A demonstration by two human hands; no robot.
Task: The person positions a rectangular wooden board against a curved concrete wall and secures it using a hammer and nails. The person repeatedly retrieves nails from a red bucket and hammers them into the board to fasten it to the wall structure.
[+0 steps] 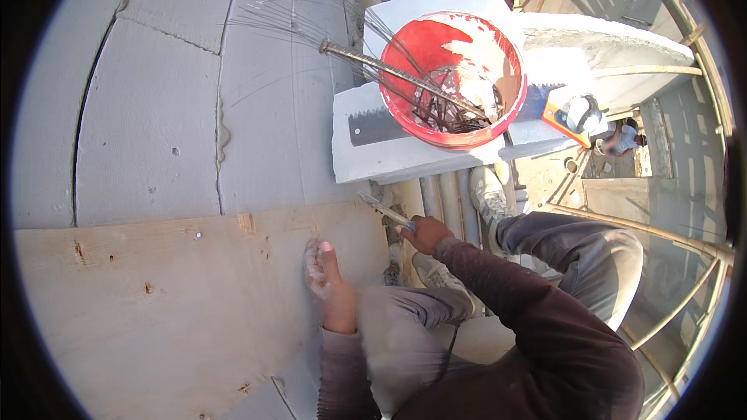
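My right hand (426, 234) is closed around the handle of a slim metal tool (387, 211). Its narrow end points up and left, over the corner of a plywood sheet (194, 295); its exact kind is hard to make out. On the sheet, near its right end, lies my left hand (325, 280), fingers dusted white and loosely bent, thumb apart, with nothing visible in it. Beyond them a red bucket (454, 140) holds nails or metal scraps and bundled thin wires (303, 19). A long metal bar (405, 76) leans out over its rim.
White blocks (373, 163) carry the bucket and a handsaw (580, 117) with an orange-edged handle, its blade passing behind the bucket. Grey panels (156, 124) spread left. Pipes (450, 202) run by my shoes. At right, wooden poles (646, 233) edge a drop, with a person (622, 138) far below.
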